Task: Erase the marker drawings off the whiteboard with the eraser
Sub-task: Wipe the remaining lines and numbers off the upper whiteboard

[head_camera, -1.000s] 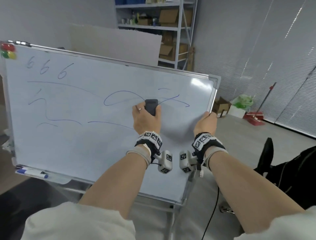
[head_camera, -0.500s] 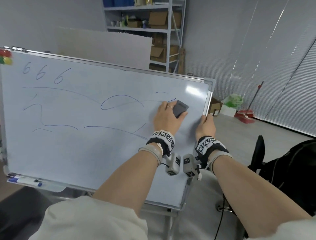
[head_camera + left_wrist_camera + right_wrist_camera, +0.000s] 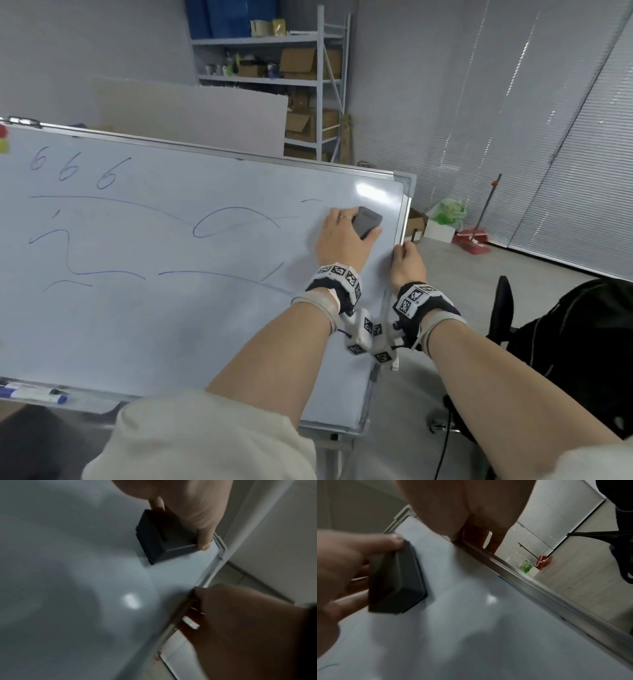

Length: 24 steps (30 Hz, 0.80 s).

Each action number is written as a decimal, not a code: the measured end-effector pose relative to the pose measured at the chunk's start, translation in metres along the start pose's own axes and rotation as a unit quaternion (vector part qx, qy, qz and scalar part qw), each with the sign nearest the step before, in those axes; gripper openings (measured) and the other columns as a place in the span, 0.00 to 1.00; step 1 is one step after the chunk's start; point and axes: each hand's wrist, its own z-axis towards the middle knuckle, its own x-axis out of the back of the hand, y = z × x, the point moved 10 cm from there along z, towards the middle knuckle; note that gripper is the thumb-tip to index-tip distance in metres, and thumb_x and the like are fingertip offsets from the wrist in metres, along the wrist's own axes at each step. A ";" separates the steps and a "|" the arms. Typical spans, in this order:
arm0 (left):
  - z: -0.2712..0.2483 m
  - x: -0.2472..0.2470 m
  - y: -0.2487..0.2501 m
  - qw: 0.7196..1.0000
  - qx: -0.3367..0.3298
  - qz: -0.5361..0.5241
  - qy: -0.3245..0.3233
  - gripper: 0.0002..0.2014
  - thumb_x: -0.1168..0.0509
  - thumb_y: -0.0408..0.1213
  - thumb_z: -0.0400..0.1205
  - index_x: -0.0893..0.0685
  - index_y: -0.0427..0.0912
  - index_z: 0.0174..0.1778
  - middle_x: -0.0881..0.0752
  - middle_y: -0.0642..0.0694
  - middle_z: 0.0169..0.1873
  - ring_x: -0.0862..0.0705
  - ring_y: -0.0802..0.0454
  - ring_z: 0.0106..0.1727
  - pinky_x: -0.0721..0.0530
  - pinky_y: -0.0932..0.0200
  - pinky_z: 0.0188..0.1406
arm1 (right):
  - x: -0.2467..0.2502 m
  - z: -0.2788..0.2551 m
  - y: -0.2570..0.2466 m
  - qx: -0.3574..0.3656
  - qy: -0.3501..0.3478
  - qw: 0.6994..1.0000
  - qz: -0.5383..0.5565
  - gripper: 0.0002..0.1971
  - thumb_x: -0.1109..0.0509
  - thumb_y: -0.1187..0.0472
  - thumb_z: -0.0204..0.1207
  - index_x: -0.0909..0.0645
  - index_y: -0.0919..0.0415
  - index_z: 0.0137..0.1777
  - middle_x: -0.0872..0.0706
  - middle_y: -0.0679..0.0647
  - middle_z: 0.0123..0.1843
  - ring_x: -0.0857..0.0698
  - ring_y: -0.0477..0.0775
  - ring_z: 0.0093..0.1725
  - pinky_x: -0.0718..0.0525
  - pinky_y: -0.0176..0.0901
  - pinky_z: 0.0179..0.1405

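Note:
The whiteboard (image 3: 164,329) carries blue marker lines, a loop (image 3: 236,221) and three sixes (image 3: 68,169) at upper left. My left hand (image 3: 342,236) grips the dark grey eraser (image 3: 367,221) and presses it flat on the board near the upper right corner; the left wrist view shows the eraser (image 3: 164,536) between thumb and fingers. My right hand (image 3: 406,260) holds the board's right frame edge (image 3: 404,219), fingers curled round it; the right wrist view shows the frame (image 3: 522,577) and the eraser (image 3: 397,580).
Blue markers (image 3: 34,394) lie on the board's tray at lower left. Coloured magnets (image 3: 3,140) sit at the top left corner. A metal shelf with boxes (image 3: 305,89) stands behind. A black chair (image 3: 565,329) is to my right, a red dustpan (image 3: 474,240) beyond.
My left hand swept the eraser rightward across the board, from the middle to near the right edge, wiping the blue strokes there. The right hand stayed on the frame.

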 end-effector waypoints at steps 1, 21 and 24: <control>-0.001 -0.004 0.005 1.000 -0.002 -0.009 -0.010 0.24 0.27 0.58 0.73 0.16 0.51 0.62 0.20 0.52 0.57 0.20 0.52 0.60 0.18 0.56 0.52 | 0.000 -0.001 -0.002 0.008 -0.005 1.000 0.000 0.09 0.48 0.61 0.87 0.29 0.63 0.49 0.21 0.64 0.46 0.23 0.62 0.44 0.33 0.46 0.41; 0.024 0.050 -0.047 0.999 0.010 0.020 0.046 0.25 0.30 0.58 0.75 0.19 0.52 0.65 0.22 0.51 0.59 0.21 0.50 0.62 0.18 0.54 0.49 | 0.005 -0.009 -0.005 -0.014 0.055 0.998 0.009 0.16 0.49 0.60 0.89 0.24 0.64 0.66 0.16 0.63 0.61 0.19 0.67 0.61 0.27 0.47 0.58; 0.024 0.062 -0.066 0.997 0.034 0.005 0.066 0.25 0.30 0.59 0.75 0.19 0.52 0.65 0.21 0.50 0.59 0.21 0.50 0.62 0.17 0.53 0.50 | -0.005 -0.012 -0.008 -0.017 0.053 0.998 0.005 0.14 0.49 0.61 0.88 0.23 0.64 0.63 0.16 0.63 0.60 0.19 0.67 0.60 0.26 0.47 0.57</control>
